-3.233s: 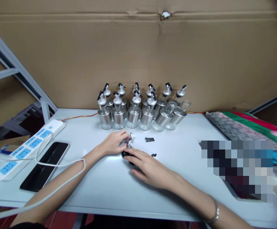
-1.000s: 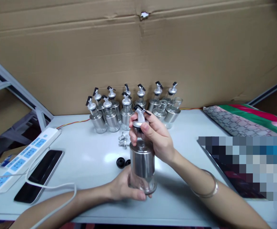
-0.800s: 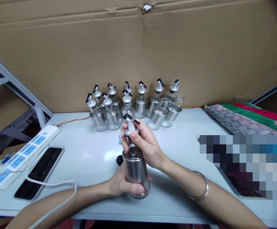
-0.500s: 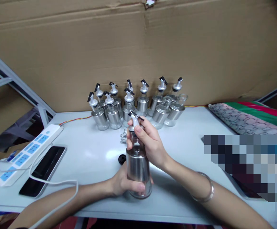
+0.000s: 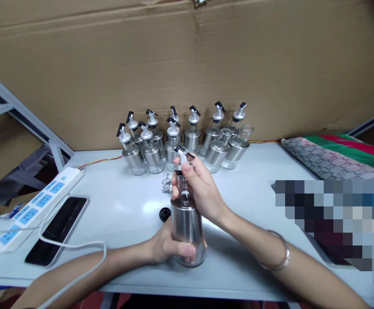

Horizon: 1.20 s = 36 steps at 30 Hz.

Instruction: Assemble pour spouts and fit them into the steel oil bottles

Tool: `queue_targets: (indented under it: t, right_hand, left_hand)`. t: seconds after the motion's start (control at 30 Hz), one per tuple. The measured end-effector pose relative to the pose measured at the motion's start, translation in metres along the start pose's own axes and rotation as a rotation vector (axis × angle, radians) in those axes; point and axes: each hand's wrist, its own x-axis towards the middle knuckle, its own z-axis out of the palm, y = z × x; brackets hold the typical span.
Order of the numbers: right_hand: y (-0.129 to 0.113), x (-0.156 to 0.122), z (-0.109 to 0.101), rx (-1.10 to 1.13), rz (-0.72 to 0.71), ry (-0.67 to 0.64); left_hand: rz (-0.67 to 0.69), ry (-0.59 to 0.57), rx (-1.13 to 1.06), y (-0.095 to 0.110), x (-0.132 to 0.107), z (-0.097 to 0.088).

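A glass oil bottle with a steel sleeve (image 5: 187,221) stands near the table's front edge, roughly upright. My left hand (image 5: 170,244) is wrapped round its lower part, thumb across the front. At the bottle's mouth, my right hand (image 5: 204,186) closes on the silver pour spout (image 5: 183,158), which has a black lever on top. My fingers partly cover the spout's base and the bottle neck. Just left of the bottle lies a small black round cap (image 5: 164,213). Behind the neck is a little heap of silver parts (image 5: 167,183), partly hidden by my fingers.
Several similar bottles with spouts (image 5: 151,150) stand along the cardboard wall (image 5: 93,77); two bottles without spouts (image 5: 217,150) are at their right. A power strip (image 5: 42,206), phone (image 5: 56,231) and white cable (image 5: 87,245) lie left. Patterned fabric (image 5: 318,161) is at right.
The spout has tilted slightly in my right hand, and a dark edge now shows beneath it at the bottle's mouth. My left hand keeps the same hold on the bottle.
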Motion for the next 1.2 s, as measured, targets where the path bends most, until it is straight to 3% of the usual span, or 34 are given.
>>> queue_targets:
  t: [0.33, 0.57, 0.7, 0.83, 1.03, 1.2]
  right_hand:
    - [-0.001, 0.006, -0.003, 0.02, -0.008, 0.078]
    - [-0.011, 0.018, -0.01, 0.0, -0.254, 0.271]
    - [-0.029, 0.023, -0.026, -0.101, -0.28, 0.29]
    - [-0.05, 0.02, -0.043, -0.236, -0.294, 0.111]
    - [-0.071, 0.016, -0.059, -0.591, 0.083, -0.448]
    - [-0.068, 0.019, -0.056, -0.661, 0.172, -0.551]
  left_hand:
    - [-0.033, 0.013, 0.035, 0.002, -0.002, 0.0]
    - [-0.036, 0.043, -0.005, 0.002, 0.0, 0.001]
    - [-0.046, 0.033, 0.016, 0.001, -0.001, 0.0]
    - [-0.076, 0.037, 0.015, 0.002, -0.001, 0.001]
    - [-0.085, 0.037, 0.046, 0.005, -0.001, 0.002]
    - [-0.082, 0.057, 0.046, 0.005, -0.001, 0.002]
